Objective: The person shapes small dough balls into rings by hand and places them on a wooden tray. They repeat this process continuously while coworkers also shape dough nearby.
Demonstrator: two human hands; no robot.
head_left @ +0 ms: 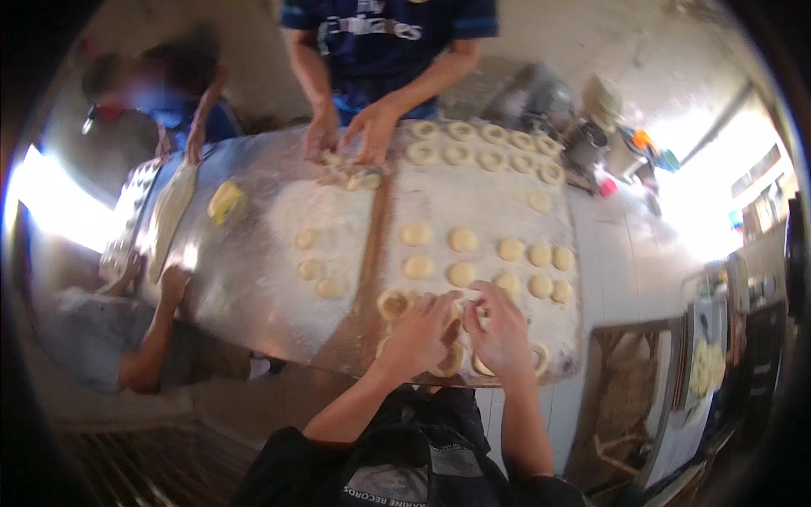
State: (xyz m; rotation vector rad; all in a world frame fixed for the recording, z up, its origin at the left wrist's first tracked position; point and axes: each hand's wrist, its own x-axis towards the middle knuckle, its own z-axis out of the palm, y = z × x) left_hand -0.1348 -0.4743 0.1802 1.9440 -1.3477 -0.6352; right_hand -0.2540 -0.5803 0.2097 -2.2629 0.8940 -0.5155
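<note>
near edge of worktop [473,194]: left hand [420,335] and right hand [500,334] curled inward, can't tell if clamped, apparently shaping dough rings [383,306]; next calls for even stretching.

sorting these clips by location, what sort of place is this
Probably a small bakery or doughnut workshop. Rows of dough rings and round dough pieces lie on a floured work surface, and a long dough strip lies toward its far left.

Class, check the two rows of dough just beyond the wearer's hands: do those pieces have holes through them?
No, the dough discs there show solid, unbroken tops.
</note>
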